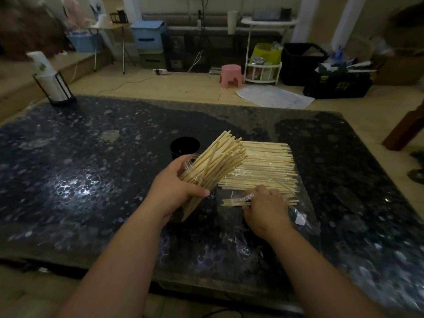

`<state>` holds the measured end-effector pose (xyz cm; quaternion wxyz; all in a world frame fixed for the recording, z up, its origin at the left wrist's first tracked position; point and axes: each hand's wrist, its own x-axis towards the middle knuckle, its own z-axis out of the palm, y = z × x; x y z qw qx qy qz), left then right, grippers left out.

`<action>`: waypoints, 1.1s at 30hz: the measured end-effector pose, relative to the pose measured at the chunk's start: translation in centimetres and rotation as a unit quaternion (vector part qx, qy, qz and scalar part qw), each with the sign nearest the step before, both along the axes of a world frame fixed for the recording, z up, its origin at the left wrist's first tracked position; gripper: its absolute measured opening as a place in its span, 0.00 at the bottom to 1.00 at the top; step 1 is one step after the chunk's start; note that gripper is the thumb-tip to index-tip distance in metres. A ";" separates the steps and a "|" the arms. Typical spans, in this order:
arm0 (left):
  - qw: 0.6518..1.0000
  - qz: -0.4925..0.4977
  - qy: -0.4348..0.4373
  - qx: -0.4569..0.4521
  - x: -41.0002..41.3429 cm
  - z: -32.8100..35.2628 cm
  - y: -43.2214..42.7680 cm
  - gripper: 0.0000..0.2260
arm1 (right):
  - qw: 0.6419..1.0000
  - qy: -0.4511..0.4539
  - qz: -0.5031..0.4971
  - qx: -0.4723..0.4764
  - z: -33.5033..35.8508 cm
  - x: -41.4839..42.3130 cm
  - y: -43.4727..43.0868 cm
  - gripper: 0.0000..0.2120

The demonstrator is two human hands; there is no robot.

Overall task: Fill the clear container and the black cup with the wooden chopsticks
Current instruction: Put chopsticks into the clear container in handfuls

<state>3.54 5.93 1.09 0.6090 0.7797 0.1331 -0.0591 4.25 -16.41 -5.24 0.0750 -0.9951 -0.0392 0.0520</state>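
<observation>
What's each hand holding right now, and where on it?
Left hand grips the tilted clear container around its side; right hand pinches a few chopsticks near mid-length.

The tilted clear container (195, 162), bristling with sticks, is blocking the near approach to the black cup (185, 146) just behind it, while the wooden chopsticks (268, 165) are spreading across the right side. Bare table (91, 171) is stretching leftward, a lantern-like stand (56, 88) occupying its far corner
</observation>
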 end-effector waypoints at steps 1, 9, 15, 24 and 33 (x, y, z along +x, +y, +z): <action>1.000 0.000 0.001 0.000 0.0 0.1 0.0 0.53 | 1.000 -0.007 -0.003 -0.002 0.0 -0.1 0.0 0.17; 1.000 -0.003 -0.003 0.016 -0.3 0.6 0.0 0.47 | 0.998 0.027 0.029 0.043 1.0 -0.3 -0.1 0.09; 1.000 -0.007 -0.005 0.024 -0.5 0.8 -0.3 0.47 | 0.997 0.055 0.060 -0.007 1.5 -1.2 -0.4 0.10; 0.999 -0.005 -0.009 0.032 -0.8 1.1 -0.7 0.46 | 0.995 0.043 0.077 -0.055 2.1 -3.4 -0.4 0.15; 0.999 0.001 -0.017 0.047 -1.0 1.1 -1.2 0.45 | 0.997 0.039 0.072 0.006 5.6 -4.9 -0.8 0.15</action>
